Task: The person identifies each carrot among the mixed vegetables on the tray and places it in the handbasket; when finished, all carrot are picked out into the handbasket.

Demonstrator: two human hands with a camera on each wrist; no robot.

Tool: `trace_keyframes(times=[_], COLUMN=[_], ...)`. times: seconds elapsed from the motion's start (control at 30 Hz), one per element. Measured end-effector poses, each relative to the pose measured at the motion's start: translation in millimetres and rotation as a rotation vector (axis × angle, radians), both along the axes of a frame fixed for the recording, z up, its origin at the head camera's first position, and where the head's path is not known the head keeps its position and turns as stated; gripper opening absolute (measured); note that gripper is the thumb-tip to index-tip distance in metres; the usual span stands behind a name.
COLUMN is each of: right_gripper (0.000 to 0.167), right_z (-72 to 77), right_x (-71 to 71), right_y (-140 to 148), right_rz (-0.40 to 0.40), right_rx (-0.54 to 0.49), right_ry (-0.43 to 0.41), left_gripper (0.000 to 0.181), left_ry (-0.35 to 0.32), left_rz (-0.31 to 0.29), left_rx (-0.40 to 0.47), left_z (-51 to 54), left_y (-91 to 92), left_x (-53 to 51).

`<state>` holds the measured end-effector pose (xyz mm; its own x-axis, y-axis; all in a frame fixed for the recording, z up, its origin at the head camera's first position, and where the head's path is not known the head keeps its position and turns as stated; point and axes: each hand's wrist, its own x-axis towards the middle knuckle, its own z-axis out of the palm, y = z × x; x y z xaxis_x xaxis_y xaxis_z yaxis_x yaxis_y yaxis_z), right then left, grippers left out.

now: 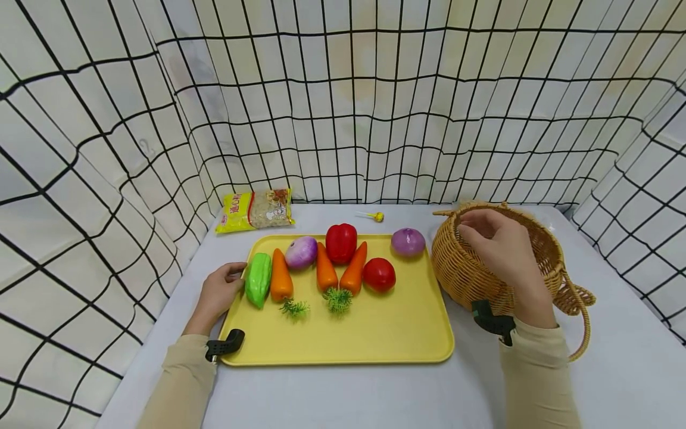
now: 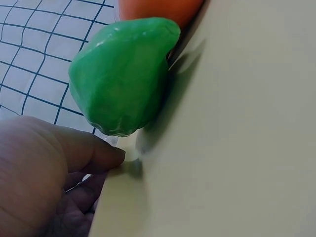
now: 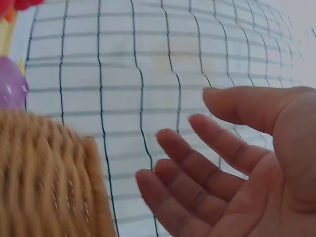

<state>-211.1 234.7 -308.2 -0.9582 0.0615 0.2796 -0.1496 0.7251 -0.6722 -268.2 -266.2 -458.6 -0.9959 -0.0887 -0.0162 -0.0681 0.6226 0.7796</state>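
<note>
My left hand (image 1: 221, 292) pinches the left rim of a yellow tray (image 1: 343, 351); in the left wrist view its thumb (image 2: 106, 154) lies over the edge and the other fingers curl beneath. Right beside that thumb lies a green, ridged vegetable (image 1: 259, 280). My right hand (image 1: 501, 247) hovers over the opening of a woven wicker basket (image 1: 466, 283), apart from it in the right wrist view. Its fingers (image 3: 197, 165) are loosely bent with nothing between them. On the tray also lie carrots (image 1: 281, 277), a purple onion (image 1: 302, 252), a red bell pepper (image 1: 340, 243), a tomato (image 1: 379, 274) and another purple onion (image 1: 408, 242).
Behind the tray lie a yellow food packet (image 1: 255, 210) and a small yellow lollipop (image 1: 378, 217). Green carrot tops (image 1: 337, 300) rest on the tray. The basket's looped handle (image 1: 585, 325) hangs toward the right. Black-gridded white cloth (image 1: 370, 131) encloses the white table (image 1: 332, 399).
</note>
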Motion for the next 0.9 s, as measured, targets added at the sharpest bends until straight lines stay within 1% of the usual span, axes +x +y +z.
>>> trace_keyframes(times=[0.17,0.27,0.4,0.5,0.6,0.77,0.9], right_gripper=[0.028,0.025,0.024,0.024,0.024,0.027,0.027], right_z=[-11.3,-21.6,-37.0,-47.1,-53.9,-60.7,-68.0], right_x=[-10.3,-18.8,-28.7,-32.6,-32.8,-28.1,-25.5], right_y=[-28,-45,-67,-83,-97,-117,-133], right_rz=[0.044,0.077,0.113,0.148,0.187,0.245,0.269], right_rx=[-0.045,-0.095,-0.163,-0.185,-0.198,-0.226,-0.264], right_ry=[0.077,0.091,0.044,-0.003,-0.036,-0.083,-0.119], left_gripper=[0.044,0.044,0.044,0.044,0.044,0.044,0.045], left_ry=[-0.005,-0.006,-0.005,-0.005,-0.003,-0.002,-0.010], left_rz=[0.011,0.013,0.014,0.016,0.019,0.022,0.022], left_rx=[-0.008,-0.007,0.000,0.003,0.004,0.002,0.003], left_z=[-0.1,0.4,0.1,-0.1,-0.3,-0.4,-1.9], left_y=[0.0,0.3,0.7,1.0,1.2,1.7,0.7], left_x=[0.3,0.5,0.5,0.3,-0.4,-1.4,-0.9])
